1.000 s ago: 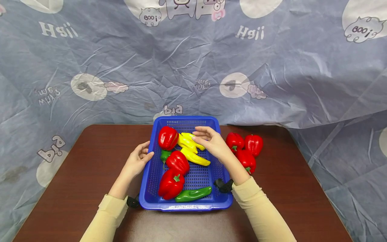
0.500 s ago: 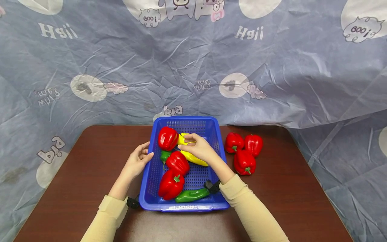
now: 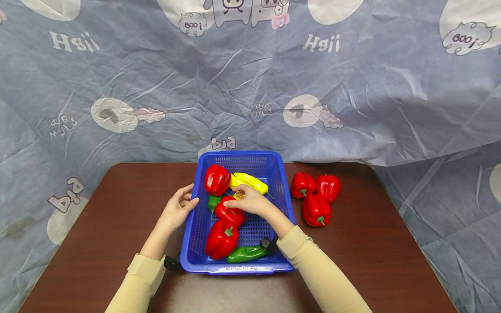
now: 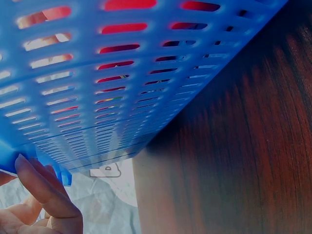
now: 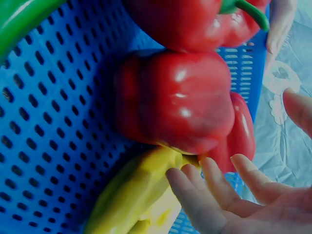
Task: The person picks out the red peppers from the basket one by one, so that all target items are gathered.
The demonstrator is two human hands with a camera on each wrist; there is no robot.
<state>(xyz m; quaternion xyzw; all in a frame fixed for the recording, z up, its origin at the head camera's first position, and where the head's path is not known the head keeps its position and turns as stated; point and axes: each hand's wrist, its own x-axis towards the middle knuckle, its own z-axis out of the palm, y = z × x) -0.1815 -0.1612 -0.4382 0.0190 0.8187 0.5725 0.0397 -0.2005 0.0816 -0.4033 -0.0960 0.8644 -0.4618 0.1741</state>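
My left hand (image 3: 176, 211) grips the left rim of a blue perforated basket (image 3: 189, 237), with the thumb at the rim and the other fingers outside it. Over the middle red bell pepper (image 3: 232, 218) hovers my right hand (image 3: 252, 202), its fingers loosely extended. In the right wrist view its fingertips (image 5: 178, 180) lie close to a yellow pepper (image 5: 139, 187) and the same red pepper. A second red bell pepper (image 3: 219, 241) sits in front and a third (image 3: 216, 179) behind. Long yellow peppers (image 3: 252, 181) lie at the back, one partly hidden by the hand.
A long green pepper (image 3: 243, 255) lies along the basket's front wall, and a small green one (image 3: 213, 203) pokes out at the left. On the brown table (image 3: 372, 243) to the right stand three more red bell peppers (image 3: 318, 211). A printed grey-blue cloth (image 3: 250, 87) hangs behind.
My right hand has moved left and toward me, from above the yellow peppers to the middle red bell pepper. The left hand stays on the rim.
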